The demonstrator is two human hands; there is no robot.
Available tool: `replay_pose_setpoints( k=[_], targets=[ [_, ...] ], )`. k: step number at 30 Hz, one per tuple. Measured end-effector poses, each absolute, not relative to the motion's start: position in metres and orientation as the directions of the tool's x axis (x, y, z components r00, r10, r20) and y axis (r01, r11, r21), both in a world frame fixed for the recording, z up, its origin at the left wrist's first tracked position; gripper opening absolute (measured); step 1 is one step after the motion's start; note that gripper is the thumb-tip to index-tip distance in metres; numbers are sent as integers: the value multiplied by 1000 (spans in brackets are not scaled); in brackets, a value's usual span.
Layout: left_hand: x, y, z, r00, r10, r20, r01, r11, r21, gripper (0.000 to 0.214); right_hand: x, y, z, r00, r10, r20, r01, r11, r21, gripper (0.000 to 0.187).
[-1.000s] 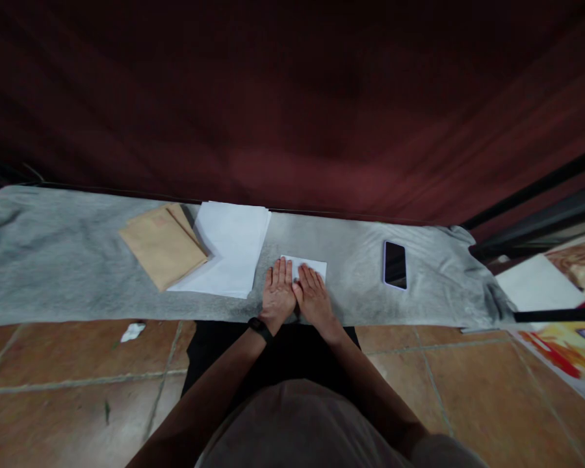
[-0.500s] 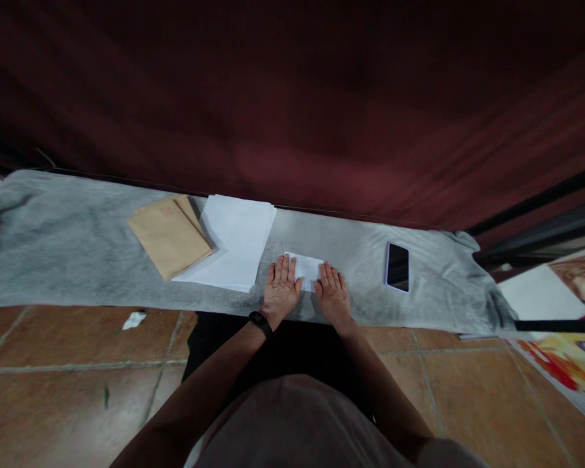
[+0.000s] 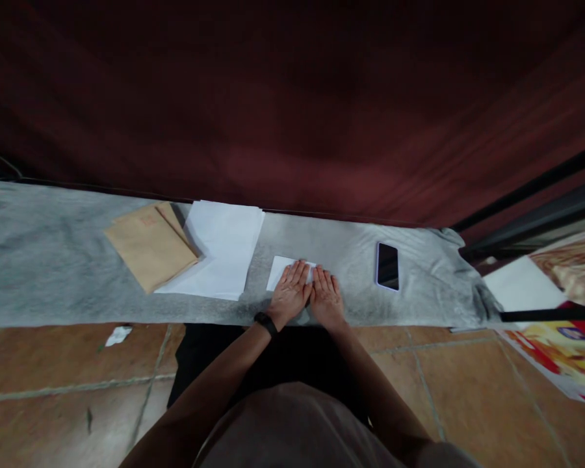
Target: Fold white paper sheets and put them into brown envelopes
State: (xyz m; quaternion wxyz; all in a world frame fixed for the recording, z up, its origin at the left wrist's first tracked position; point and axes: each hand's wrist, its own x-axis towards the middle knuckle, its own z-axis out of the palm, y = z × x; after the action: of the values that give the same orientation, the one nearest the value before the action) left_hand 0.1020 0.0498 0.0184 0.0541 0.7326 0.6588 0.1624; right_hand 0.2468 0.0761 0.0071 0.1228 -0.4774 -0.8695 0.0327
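Note:
A small folded white sheet of paper (image 3: pixel 276 272) lies flat on the grey cloth in front of me. My left hand (image 3: pixel 291 290) rests palm down on it, fingers stretched out, a dark band around the wrist. Beside it, my right hand (image 3: pixel 326 296) lies flat with straight fingers over the paper's right end. The thumbs meet or nearly meet. Much of the paper's right part is hidden under both hands. Left of it is a stack of larger white sheets (image 3: pixel 227 247), partly covered by brown envelopes (image 3: pixel 149 247).
The grey cloth (image 3: pixel 53 260) covers a long narrow surface. A phone (image 3: pixel 387 266) lies to the right. Behind hangs a dark red curtain (image 3: pixel 292 130). Dark bars (image 3: pixel 541 188) and a printed package (image 3: pixel 565 351) are at the right. A white scrap (image 3: pixel 118 335) is on the tiled floor.
My left hand has slid rightward over the folded paper, closer to my right hand, baring the paper's left end. The view has shifted slightly.

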Motion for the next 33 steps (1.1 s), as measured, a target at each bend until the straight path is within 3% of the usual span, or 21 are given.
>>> replay_pose_setpoints(
  k=[10, 21, 26, 33],
  targets=[
    [63, 37, 16, -124, 976, 178, 953, 67, 296, 61, 246, 76, 11, -483, 850, 209, 814, 524, -250, 56],
    [53, 17, 18, -259, 942, 212, 933, 186, 309, 60, 253, 76, 12, -446, 865, 230, 833, 495, -246, 53],
    [53, 14, 28, -358, 907, 222, 892, 262, 369, 48, 250, 74, 11, -412, 873, 260, 850, 471, -236, 51],
    [53, 29, 33, -463, 877, 127, 796, 349, 494, 30, 243, 71, 10, -449, 849, 278, 821, 515, -247, 48]
  ],
)
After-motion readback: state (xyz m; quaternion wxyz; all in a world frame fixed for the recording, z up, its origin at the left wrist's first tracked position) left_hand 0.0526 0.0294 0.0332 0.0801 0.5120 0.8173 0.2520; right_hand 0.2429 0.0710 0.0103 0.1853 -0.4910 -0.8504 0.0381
